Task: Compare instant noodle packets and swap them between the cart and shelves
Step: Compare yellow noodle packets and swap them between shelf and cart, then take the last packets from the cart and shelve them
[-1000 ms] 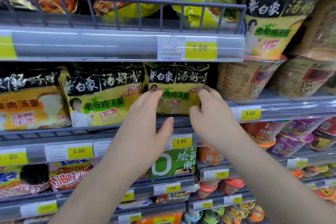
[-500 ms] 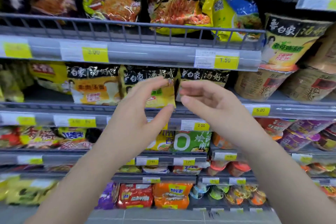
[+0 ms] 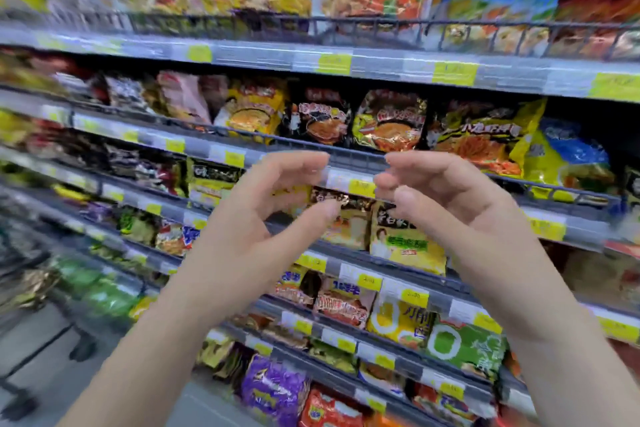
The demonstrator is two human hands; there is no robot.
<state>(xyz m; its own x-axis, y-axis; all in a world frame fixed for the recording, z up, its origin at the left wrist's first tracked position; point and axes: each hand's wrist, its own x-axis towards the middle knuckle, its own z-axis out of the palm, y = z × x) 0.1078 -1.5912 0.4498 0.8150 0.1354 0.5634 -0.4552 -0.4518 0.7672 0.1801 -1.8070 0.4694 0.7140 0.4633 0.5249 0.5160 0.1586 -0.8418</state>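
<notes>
Head view, one entry per item.

Left hand (image 3: 249,229): raised in front of the shelves (image 3: 346,159), forearm rising from lower left. Fingers loosely bent above, thumb below, a wide gap between them. It holds nothing.

Right hand (image 3: 446,215): raised at the same height, forearm rising from lower right. Fingers are curved, their tips turned toward the left hand. It holds nothing. The fingertips of the two hands are near but apart.

Noodle packet (image 3: 405,239), yellow with a black top band and green label: on the shelf behind the gap between my hands, behind the shelf's front rail, partly covered by the right hand. It stands on its lower edge, printed face toward me, top band up. The frame is smeared, so its long axis only seems to run along the shelf.

Neighbouring packets (image 3: 388,121): rows above and below, all face outward.

Price tags (image 3: 362,188): yellow, along each shelf edge.
</notes>
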